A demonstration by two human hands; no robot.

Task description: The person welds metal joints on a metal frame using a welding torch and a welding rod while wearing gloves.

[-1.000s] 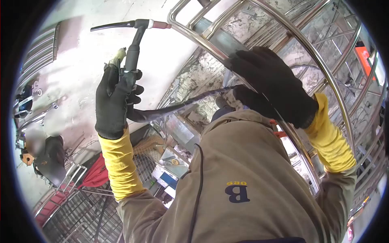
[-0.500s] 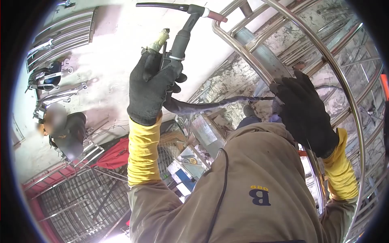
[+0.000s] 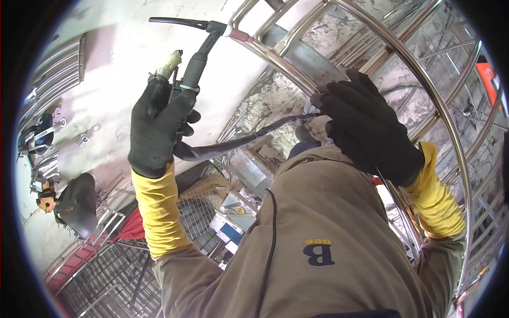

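My left hand (image 3: 159, 119), in a black glove, is wrapped round the handle of a TIG welding torch (image 3: 195, 71). The torch's reddish nozzle (image 3: 241, 35) points right, right at the bent tube of a shiny metal frame (image 3: 294, 71). A pale yellow wrapped piece (image 3: 168, 64) sticks up from the glove beside the handle. From below that hand a dark sleeved cable (image 3: 228, 147) runs right. My right hand (image 3: 366, 124), also black-gloved, has its fingers stretched out, with the fingertips at the frame's lower tube. Its thumb is partly hidden underneath.
A large curved tube (image 3: 424, 66) arches past my right arm. On the pale worktop at left lie a bundle of tubes (image 3: 63, 61), wrenches (image 3: 47, 132) and a dark welding mask (image 3: 79, 204). Red cloth (image 3: 130, 227) and a wire rack (image 3: 106, 281) are lower left.
The whole view has shifted, so hands, torch and frame appear further left. My left hand keeps its grip on the torch, and my right hand stays by the tube.
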